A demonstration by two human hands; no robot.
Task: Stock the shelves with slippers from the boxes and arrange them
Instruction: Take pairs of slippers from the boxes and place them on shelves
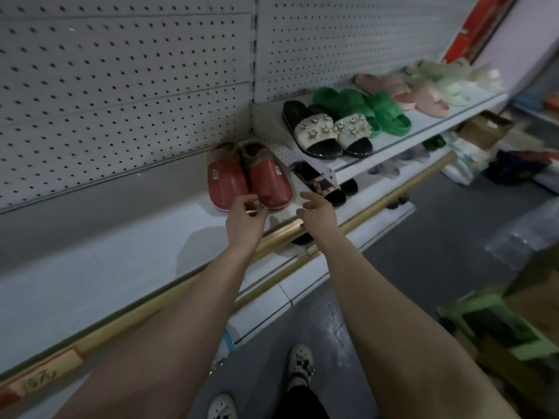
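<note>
A pair of red closed-toe slippers (248,176) with brown fuzzy collars stands side by side on the white shelf (127,267), toes toward me. My left hand (245,219) hovers just in front of their toes, fingers loosely curled, holding nothing. My right hand (317,211) is beside it to the right, fingers spread and relaxed, above the shelf's gold front rail (169,300). Neither hand touches the red slippers.
The upper shelf (423,125) carries black slides with white flowered straps (326,131), green slides (372,110), pink slides (411,92) and pale green ones (447,83). A black-and-gold pair (326,186) lies under it. Cardboard boxes (490,125) and bags crowd the floor at right.
</note>
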